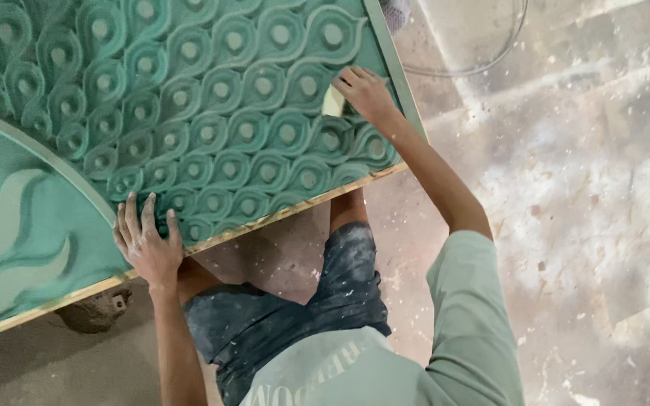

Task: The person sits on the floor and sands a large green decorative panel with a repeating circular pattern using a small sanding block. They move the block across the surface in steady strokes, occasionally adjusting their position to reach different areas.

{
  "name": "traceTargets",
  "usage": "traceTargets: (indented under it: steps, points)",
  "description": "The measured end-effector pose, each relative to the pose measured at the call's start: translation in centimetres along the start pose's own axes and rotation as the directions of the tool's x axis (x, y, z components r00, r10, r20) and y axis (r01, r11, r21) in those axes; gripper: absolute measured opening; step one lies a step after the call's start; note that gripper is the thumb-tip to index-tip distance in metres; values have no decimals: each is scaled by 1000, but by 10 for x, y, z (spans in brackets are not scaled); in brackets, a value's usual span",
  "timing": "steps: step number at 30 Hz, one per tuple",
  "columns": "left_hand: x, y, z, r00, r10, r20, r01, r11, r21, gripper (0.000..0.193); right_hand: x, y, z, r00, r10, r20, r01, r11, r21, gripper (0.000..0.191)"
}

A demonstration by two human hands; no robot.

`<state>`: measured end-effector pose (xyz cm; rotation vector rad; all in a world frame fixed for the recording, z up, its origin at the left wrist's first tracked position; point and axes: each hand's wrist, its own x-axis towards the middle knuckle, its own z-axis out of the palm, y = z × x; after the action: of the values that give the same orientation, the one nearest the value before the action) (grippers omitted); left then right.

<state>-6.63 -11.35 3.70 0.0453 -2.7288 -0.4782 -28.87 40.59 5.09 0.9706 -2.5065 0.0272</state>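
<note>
Worker's gear, seen from above: pale sage-green t-shirt (pixel 415 353), short sleeves, white block lettering across the back, partly cut off by frame edge. Sleeve hem ends approx mid upper arm. Below the shirt: dark blue-grey shorts (pixel 287 316), knee length, heavily dusted w/ pale powder, smudges esp. on the leg nearest the shirt's sleeve. Forearms bare. Left hand (pixel 147 244) and right hand (pixel 366 94) both bare, no gloves, no watch or rings visible, light dust on knuckles.
</note>
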Motion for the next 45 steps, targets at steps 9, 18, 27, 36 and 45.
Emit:
traceTargets:
  steps: [9,18,27,36,45]
  points:
    - [-5,-6,3,1000,1,9,-1,1000,2,39,-32,-14,-9,927,375,24,-375,927,-4,38]
    - [-12,-16,12,999,31,-8,-31,999,-15,36,-56,-110,5,676,730,-98,-736,677,-31,62]
    - [-10,-16,11,999,47,-13,-47,999,2,37,-50,-125,1,483,857,-181,-872,489,-9,66]
    - [-11,-13,11,999,29,-17,-29,1000,-4,37,-42,-97,10,548,822,-152,-824,562,71,63]
    - [-10,-15,12,999,33,-21,-33,999,16,36,-35,-95,2,408,912,-38,-906,410,104,55]
